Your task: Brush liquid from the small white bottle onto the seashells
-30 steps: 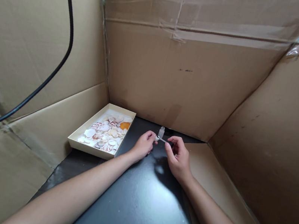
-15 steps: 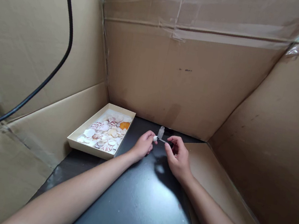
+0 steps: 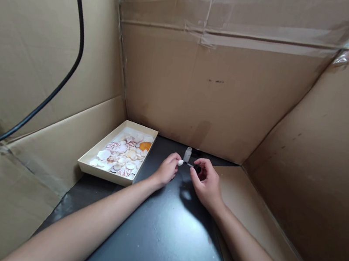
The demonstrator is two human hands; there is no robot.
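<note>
My left hand (image 3: 167,169) is closed, pinching a small white shell (image 3: 180,163) at its fingertips. In my right hand (image 3: 208,182) is a black brush cap (image 3: 197,169), held between thumb and fingers. Its thin pale stem (image 3: 189,165) points left toward the shell; a small gap shows between stem tip and shell. Just behind the two hands a small frosted bottle (image 3: 187,154) stands upright with its neck uncovered. Part of the cap is hidden by my right fingers.
A cream tray (image 3: 106,174) holding many shells, one of them orange (image 3: 145,146), lies left of my hands on the dark tabletop (image 3: 157,238). Cardboard walls (image 3: 180,96) enclose the sides and back. A black cable (image 3: 82,41) hangs at upper left.
The brush cap's stem has drawn back a little to the right, away from the shell. In my left fingers the shell now shows more of its white face.
</note>
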